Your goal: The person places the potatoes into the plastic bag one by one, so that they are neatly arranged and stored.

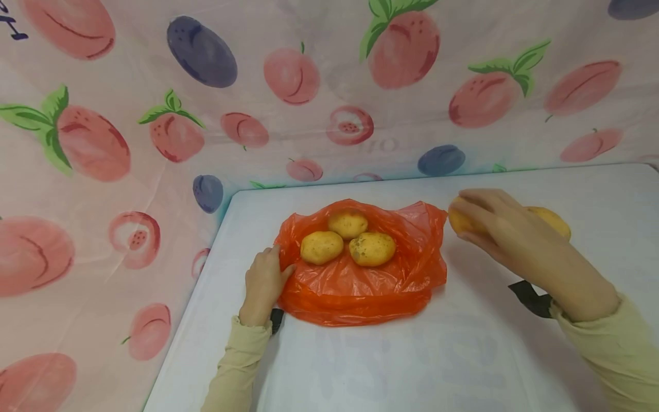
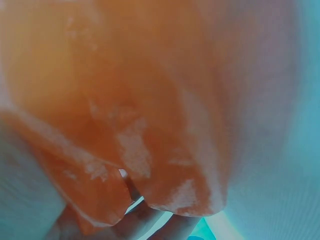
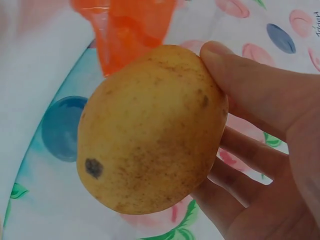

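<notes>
An orange-red plastic bag lies spread on the table with three potatoes grouped on it. My left hand pinches the bag's left edge, thumb over the plastic. The left wrist view is mostly filled by blurred orange film, with finger parts showing below it. Just beyond the bag's right edge, my right hand holds another potato from above. In the right wrist view that potato is yellow with brown marks and a dark spot, gripped between thumb and fingers.
One more potato sits on the white table behind my right hand, partly covered by it. Fruit-printed cloth hangs along the table's back and left sides. Dark straps show at both wrists.
</notes>
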`<state>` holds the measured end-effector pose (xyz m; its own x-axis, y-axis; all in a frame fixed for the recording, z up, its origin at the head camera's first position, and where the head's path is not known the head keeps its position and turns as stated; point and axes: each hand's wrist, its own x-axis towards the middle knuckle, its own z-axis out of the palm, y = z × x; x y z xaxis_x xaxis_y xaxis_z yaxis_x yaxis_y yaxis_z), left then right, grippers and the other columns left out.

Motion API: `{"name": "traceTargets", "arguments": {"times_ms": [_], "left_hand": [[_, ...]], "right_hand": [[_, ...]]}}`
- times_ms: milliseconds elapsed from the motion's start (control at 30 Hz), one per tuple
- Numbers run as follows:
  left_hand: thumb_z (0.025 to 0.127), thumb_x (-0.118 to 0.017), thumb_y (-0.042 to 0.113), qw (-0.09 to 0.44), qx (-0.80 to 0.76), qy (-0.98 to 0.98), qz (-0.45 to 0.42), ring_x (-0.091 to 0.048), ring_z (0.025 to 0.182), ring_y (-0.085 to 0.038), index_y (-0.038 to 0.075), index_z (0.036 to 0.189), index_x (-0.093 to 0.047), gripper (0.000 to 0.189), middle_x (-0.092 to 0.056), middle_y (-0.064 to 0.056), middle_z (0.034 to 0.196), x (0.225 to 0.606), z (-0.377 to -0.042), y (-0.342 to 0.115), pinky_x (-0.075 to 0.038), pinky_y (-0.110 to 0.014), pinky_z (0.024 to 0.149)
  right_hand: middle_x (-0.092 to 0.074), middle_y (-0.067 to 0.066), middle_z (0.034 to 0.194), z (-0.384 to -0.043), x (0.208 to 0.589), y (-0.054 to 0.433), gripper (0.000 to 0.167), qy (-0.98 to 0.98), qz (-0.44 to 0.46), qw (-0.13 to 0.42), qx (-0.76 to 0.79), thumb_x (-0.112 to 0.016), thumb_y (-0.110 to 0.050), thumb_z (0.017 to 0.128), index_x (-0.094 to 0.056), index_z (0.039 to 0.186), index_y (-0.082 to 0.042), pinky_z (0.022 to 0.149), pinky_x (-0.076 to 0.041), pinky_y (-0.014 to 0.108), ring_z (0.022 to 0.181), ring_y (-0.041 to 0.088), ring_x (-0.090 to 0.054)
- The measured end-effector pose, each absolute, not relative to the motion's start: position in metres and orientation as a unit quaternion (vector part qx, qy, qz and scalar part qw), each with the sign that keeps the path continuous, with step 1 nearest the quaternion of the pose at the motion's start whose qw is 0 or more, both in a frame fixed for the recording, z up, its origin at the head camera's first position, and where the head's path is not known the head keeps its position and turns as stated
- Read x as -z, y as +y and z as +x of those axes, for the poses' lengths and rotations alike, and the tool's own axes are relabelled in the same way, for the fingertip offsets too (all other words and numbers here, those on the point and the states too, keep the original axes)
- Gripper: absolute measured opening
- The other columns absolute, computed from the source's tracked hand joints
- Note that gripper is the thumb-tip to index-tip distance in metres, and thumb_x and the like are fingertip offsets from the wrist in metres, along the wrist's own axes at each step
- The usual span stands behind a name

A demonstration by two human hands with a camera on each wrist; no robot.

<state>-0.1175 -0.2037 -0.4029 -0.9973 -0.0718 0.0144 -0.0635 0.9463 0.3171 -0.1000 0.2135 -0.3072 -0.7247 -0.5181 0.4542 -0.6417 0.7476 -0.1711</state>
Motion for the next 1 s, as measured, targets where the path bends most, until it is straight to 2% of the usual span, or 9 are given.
{"name": "traceTargets", "arguments": {"times_ms": [400,733,1000], "left_hand": [[0.086,-0.079,0.027,0.012,0.160,-0.986,0.035,-0.057,0.089,-0.031,-0.001,0.123,-0.059,0.050,-0.063,-0.016,0.097,0.404,-0.118,-0.203,-0.057,-0.047,0.078],[0.086,-0.079,0.026,0.015,0.162,-0.986,0.032,-0.058,0.089,-0.032,-0.001,0.123,-0.060,0.050,-0.064,-0.016,0.097,0.406,-0.118,-0.205,-0.057,-0.049,0.078],[0.086,-0.079,0.027,0.022,0.159,-0.987,0.030,-0.058,0.088,-0.032,-0.001,0.123,-0.060,0.050,-0.064,-0.016,0.097,0.407,-0.118,-0.204,-0.057,-0.048,0.077]], "right_hand": [[-0.058,0.018,0.131,-0.100,0.294,0.191,0.058,-0.915,0.321,0.185,-0.159,-0.084,-0.011,0.076,-0.063,0.129,-0.008,0.088,-0.055,0.054,0.123,0.035,-0.053],[-0.057,0.021,0.129,-0.102,0.298,0.170,0.053,-0.903,0.349,0.180,-0.173,-0.082,-0.005,0.079,-0.062,0.127,-0.003,0.084,-0.056,0.052,0.121,0.038,-0.053],[-0.057,0.019,0.132,-0.101,0.303,0.154,0.053,-0.900,0.361,0.164,-0.178,-0.080,-0.007,0.082,-0.060,0.131,-0.008,0.088,-0.056,0.050,0.125,0.036,-0.052]]}}
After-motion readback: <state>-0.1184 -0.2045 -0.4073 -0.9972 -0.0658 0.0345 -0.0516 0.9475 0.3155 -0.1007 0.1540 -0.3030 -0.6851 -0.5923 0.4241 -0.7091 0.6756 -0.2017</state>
